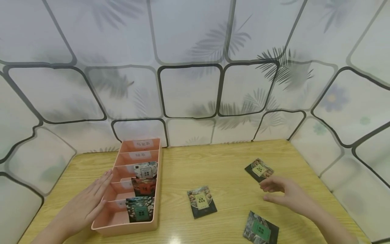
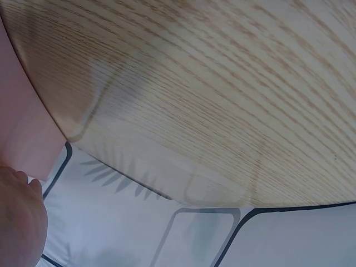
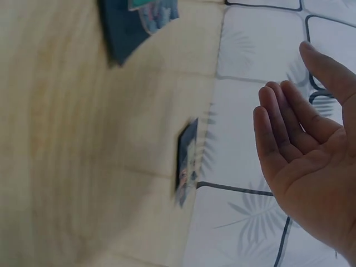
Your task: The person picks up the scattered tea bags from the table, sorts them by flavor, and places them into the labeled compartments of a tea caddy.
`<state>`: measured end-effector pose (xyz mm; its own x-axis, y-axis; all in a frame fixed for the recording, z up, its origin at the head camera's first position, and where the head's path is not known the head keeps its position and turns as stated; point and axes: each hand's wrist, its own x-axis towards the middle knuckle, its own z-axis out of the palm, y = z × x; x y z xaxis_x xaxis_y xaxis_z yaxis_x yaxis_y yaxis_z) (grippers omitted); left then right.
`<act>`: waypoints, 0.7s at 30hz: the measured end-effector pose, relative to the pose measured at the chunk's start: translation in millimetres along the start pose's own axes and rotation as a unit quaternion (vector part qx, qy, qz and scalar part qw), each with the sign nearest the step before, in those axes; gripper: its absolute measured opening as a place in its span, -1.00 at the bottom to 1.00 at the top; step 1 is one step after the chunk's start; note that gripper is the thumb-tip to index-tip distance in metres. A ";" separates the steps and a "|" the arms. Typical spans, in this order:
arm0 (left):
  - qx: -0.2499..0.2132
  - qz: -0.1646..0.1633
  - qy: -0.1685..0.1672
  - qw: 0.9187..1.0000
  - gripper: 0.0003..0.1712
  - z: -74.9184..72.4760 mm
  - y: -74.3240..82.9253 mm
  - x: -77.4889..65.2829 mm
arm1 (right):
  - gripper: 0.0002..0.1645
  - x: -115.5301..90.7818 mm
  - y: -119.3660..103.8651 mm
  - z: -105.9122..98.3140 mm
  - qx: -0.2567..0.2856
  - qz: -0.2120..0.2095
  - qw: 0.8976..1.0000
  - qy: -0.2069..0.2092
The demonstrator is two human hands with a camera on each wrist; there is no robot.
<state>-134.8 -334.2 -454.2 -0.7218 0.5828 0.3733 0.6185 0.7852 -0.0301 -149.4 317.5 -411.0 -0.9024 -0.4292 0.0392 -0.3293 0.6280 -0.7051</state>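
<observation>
A long pink divided box [image 1: 156,203] stands on the left of the table, with labelled compartments. Its three nearest compartments each hold a packet: a white-grey one [image 1: 146,170], a red-and-black one [image 1: 144,187] and a dark one with a teal label [image 1: 141,209]. My left hand [image 1: 83,203] rests along the box's left side, fingers straight. Over the table at the right, my right hand [image 1: 287,195] hovers with relaxed fingers, holding nothing. Just beyond its fingertips lies a yellow-labelled packet [image 1: 259,169]. Nearer me lies a green-labelled packet [image 1: 261,228].
Another yellow-labelled packet [image 1: 202,201] lies flat right of the box. The two far compartments show only paper labels [image 1: 140,155]. A patterned white curtain [image 1: 192,91] surrounds the wooden table [image 1: 182,162] at the back and sides.
</observation>
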 end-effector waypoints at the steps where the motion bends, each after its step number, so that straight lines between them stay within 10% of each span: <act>1: -0.001 0.002 0.003 1.000 -0.10 0.1 -0.3 0.1 | -0.52 -2.4 3.0 2.5 0.006 0.001 1.000 -0.001; 21: -0.001 0.002 0.006 1.000 -0.09 1.3 -1.5 -0.8 | -0.41 -19.8 39.0 44.6 0.018 0.003 0.999 -0.049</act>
<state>-135.6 -335.6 -455.7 -0.7153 0.5833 0.3848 0.6220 0.7825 -0.0300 -132.1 321.6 -470.8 -0.8723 -0.4879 -0.0322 -0.3126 0.6071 -0.7306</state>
